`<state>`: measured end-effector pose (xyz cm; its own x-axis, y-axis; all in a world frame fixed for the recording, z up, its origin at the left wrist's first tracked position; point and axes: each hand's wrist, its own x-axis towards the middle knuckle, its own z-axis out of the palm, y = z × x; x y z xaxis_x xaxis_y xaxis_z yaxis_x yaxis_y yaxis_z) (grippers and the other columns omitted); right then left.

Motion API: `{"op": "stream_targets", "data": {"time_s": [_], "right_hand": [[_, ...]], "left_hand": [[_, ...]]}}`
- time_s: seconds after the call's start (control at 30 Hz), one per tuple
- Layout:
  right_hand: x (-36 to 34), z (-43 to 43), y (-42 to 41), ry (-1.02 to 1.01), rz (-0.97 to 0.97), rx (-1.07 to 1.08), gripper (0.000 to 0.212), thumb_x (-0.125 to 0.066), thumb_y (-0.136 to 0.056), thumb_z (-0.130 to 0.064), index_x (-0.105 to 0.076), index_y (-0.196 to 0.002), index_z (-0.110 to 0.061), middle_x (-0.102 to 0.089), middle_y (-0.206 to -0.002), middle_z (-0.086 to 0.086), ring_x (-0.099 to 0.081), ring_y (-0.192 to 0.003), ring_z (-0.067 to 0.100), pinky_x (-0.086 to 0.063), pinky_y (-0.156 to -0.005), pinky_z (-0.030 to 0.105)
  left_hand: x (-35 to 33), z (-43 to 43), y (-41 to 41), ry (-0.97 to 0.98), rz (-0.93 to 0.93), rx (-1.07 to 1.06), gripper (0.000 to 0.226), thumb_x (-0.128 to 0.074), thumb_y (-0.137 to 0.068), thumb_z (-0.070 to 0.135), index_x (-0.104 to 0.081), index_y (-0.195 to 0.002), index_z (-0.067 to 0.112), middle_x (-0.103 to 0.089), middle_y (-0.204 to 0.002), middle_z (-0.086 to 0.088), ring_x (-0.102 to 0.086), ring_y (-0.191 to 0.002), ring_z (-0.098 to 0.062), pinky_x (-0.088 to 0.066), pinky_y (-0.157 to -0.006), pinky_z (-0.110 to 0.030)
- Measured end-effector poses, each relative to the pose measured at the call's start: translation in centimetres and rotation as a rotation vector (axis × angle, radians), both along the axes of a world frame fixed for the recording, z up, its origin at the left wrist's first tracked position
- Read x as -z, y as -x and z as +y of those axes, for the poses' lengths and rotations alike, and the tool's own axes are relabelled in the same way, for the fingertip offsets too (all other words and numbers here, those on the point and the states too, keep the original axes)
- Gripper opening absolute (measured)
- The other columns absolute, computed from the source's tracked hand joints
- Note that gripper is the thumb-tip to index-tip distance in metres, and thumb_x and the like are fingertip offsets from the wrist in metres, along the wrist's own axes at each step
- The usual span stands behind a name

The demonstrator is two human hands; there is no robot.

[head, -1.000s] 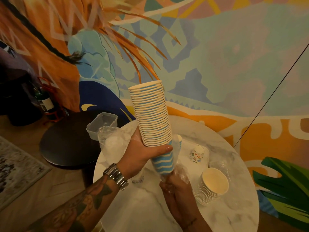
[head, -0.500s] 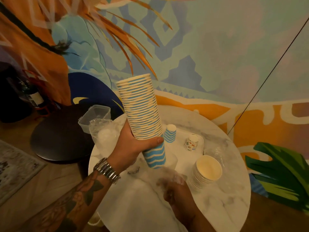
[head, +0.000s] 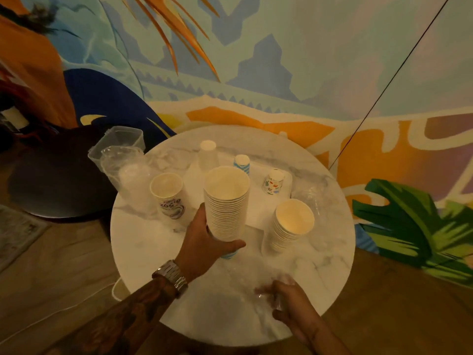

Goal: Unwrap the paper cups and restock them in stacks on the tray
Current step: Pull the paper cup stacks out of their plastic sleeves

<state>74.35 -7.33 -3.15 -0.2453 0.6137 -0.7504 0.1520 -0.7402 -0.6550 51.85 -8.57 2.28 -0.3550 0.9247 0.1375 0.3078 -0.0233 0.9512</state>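
One tall stack (head: pixel 226 201) of cups stands upright, mouth up, in the left hand (head: pixel 204 242), fingers wrapped round its lower end; the tray (head: pixel 258 204) lies just beyond it, farther and slightly right, so this hand is nearer. The right hand (head: pixel 289 301), at the near edge, clutches clear wrap (head: pixel 265 294). Mouth-up besides: one printed cup (head: pixel 167 196) left, one short stack (head: pixel 291 224) right. Three inverted cups (head: pixel 242 162) stand far.

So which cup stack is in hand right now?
The tall centre stack, gripped by the left hand; the shorter stack and printed cups stand free on the table.
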Motion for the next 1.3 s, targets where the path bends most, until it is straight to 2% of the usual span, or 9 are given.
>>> {"op": "stream_targets", "data": {"time_s": [0.1,0.3,0.63,0.8,0.93,1.0,1.07,1.17,1.3], "right_hand": [[0.4,0.1,-1.6,0.022,-0.011,-0.005,0.018,-0.047,-0.087,-0.005,-0.046,-0.101,-0.015,-0.075,-0.098,0.017,-0.046,-0.060,0.015,-0.023,-0.050,0.023],[2.2,-0.6,-3.0,0.022,-0.094,-0.041,0.023,-0.067,-0.076,-0.008,-0.063,-0.098,-0.013,-0.071,-0.083,0.012,-0.055,-0.056,0.018,-0.031,-0.049,0.023],[2.4,-0.3,-5.0,-0.040,-0.122,-0.035,0.025,-0.066,-0.080,0.002,-0.063,-0.104,0.008,-0.064,-0.074,0.017,-0.056,-0.053,0.022,-0.040,-0.047,0.026],[2.6,0.5,-5.5,-0.059,-0.089,-0.019,0.023,-0.067,-0.077,0.004,-0.069,-0.099,-0.001,-0.069,-0.089,0.029,-0.064,-0.067,0.033,-0.043,-0.045,0.025],[3.1,0.8,-5.5,-0.086,-0.083,-0.038,0.025,-0.072,-0.076,0.001,-0.066,-0.100,-0.004,-0.069,-0.096,0.031,-0.066,-0.070,0.033,-0.046,-0.045,0.024],[3.3,0.8,-5.4,-0.114,-0.089,-0.039,0.029,-0.077,-0.076,-0.004,-0.066,-0.103,-0.006,-0.072,-0.095,0.025,-0.069,-0.072,0.033,-0.050,-0.050,0.026],[3.5,0.8,-5.2,-0.135,-0.104,-0.025,0.031,-0.082,-0.074,-0.008,-0.066,-0.101,-0.007,-0.072,-0.094,0.023,-0.070,-0.074,0.031,-0.052,-0.054,0.028],[3.9,0.6,-4.5,-0.157,-0.132,-0.003,0.034,-0.086,-0.072,-0.015,-0.065,-0.098,-0.009,-0.072,-0.090,0.018,-0.070,-0.073,0.029,-0.055,-0.056,0.031],[3.9,0.4,-3.1,-0.128,-0.102,-0.017,0.034,-0.087,-0.071,-0.020,-0.069,-0.098,-0.010,-0.073,-0.091,0.014,-0.070,-0.074,0.025,-0.056,-0.057,0.031]], "left_hand": [[2.1,0.7,-1.1,0.070,0.005,-0.016,0.086,-0.091,-0.042,0.045,-0.046,-0.114,0.036,-0.059,-0.111,0.020,-0.058,-0.105,-0.001,-0.047,-0.081,-0.014],[4.7,2.9,-2.7,0.159,0.017,-0.071,0.083,-0.094,-0.051,0.018,-0.041,-0.114,0.029,-0.055,-0.104,0.018,-0.056,-0.102,-0.013,-0.045,-0.082,-0.026],[7.5,4.3,-4.0,0.200,0.016,-0.101,0.088,-0.095,-0.049,0.024,-0.045,-0.121,0.029,-0.058,-0.119,0.008,-0.056,-0.106,-0.013,-0.049,-0.082,-0.025],[8.4,3.8,-4.3,0.270,-0.020,-0.068,0.095,-0.094,-0.053,0.023,-0.037,-0.128,0.031,-0.052,-0.124,0.006,-0.054,-0.110,-0.014,-0.049,-0.088,-0.025],[8.9,2.4,-3.6,0.482,0.024,-0.087,0.107,-0.092,-0.055,0.039,-0.031,-0.141,0.023,-0.046,-0.125,0.005,-0.051,-0.108,-0.014,-0.045,-0.085,-0.028],[8.3,0.7,-3.0,0.630,0.023,-0.129,0.086,-0.084,-0.061,0.052,-0.045,-0.131,0.021,-0.054,-0.118,0.006,-0.056,-0.103,-0.015,-0.045,-0.080,-0.028],[7.1,-1.4,-2.8,0.692,0.016,-0.189,0.060,-0.073,-0.065,0.066,-0.062,-0.102,0.019,-0.066,-0.097,0.004,-0.062,-0.091,-0.017,-0.049,-0.075,-0.030],[5.7,-4.3,-3.3,0.698,0.045,-0.183,0.067,-0.059,-0.063,0.081,-0.066,-0.074,0.015,-0.069,-0.072,0.002,-0.065,-0.072,-0.016,-0.050,-0.070,-0.031],[6.6,-6.1,-4.3,0.679,0.195,-0.014,0.040,-0.070,-0.069,0.066,-0.067,-0.071,0.026,-0.067,-0.070,0.012,-0.061,-0.067,-0.002,-0.042,-0.063,-0.020]]}}
